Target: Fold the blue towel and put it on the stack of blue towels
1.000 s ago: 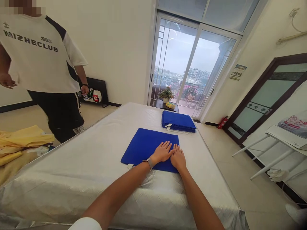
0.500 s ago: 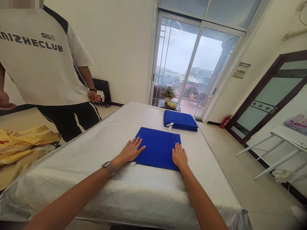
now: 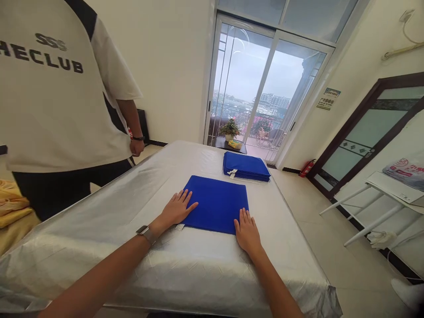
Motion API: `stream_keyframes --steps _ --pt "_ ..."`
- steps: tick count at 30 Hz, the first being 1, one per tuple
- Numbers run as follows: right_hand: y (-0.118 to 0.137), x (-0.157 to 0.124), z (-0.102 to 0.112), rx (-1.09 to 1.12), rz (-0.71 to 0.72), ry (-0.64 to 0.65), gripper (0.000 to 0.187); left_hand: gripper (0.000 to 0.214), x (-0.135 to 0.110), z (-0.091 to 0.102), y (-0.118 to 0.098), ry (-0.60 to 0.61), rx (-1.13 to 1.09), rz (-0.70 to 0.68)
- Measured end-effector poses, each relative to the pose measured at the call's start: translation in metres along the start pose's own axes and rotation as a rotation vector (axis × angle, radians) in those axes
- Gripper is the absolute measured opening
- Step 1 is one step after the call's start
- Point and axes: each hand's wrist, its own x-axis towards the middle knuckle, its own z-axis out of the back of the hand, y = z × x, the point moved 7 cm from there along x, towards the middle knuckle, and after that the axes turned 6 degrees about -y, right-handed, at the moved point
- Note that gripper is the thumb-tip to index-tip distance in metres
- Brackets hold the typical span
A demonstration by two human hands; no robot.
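Note:
A folded blue cloth (image 3: 215,204) lies flat on the plastic-covered bed or table (image 3: 145,203) in front of me, a small white tag showing at its near left corner. My left hand (image 3: 177,207) rests palm down on its left edge, fingers spread. On the lower right edge lies my right hand (image 3: 247,229), flat with the fingers stretched out. Neither hand grips anything. Farther back sits a neat stack of folded blue cloths (image 3: 247,166) with white tags at its near left corner.
A person in a white shirt (image 3: 66,97) stands close at the left side. Yellow cloth (image 3: 13,203) is heaped at the far left. Beyond the far end are a potted plant (image 3: 231,127) and a sliding glass door (image 3: 245,84). A white table (image 3: 394,190) stands at the right.
My right hand has slid down the cloth's right edge toward me. My left hand stays at the left edge. The person has come nearer, and the yellow heap is now more hidden.

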Motion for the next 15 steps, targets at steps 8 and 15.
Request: stream_keyframes --steps 8,15 --pt "0.001 0.002 -0.001 0.011 0.005 -0.021 0.067 0.086 -0.003 0.007 -0.112 0.010 -0.141 -0.268" --pt "-0.001 0.001 -0.002 0.000 0.013 -0.016 0.064 0.080 0.000 0.003 -0.216 0.025 -0.246 -0.522"
